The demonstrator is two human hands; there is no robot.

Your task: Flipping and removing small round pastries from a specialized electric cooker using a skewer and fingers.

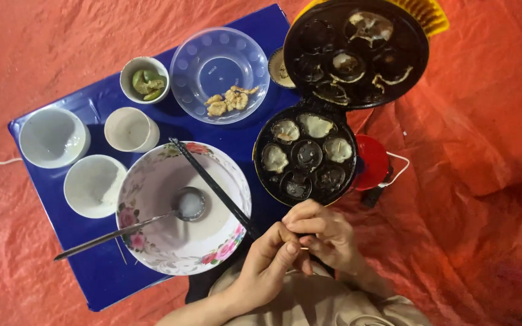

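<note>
floor: crinkled orange-red tarp (pixel 466 181) | furniture: low blue table (pixel 101 281)

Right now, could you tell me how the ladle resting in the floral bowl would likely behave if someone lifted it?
The ladle looks like metal, so probably stiff. Its cup seems to hold pale batter, so it may drip or spill if tilted. Its long handle overhangs the floral bowl's rim, so a nudge could perhaps swing or tip it.

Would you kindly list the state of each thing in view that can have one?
Cake maker: lid open, four of seven moulds filled with pale batter.
Floral bowl: nearly empty, ladle and chopsticks resting in it.
Clear bowl: holds a few cooked pieces.
Small cup: holds green lime pieces.
Left hand and right hand: together, pinching a thin stick.
</note>
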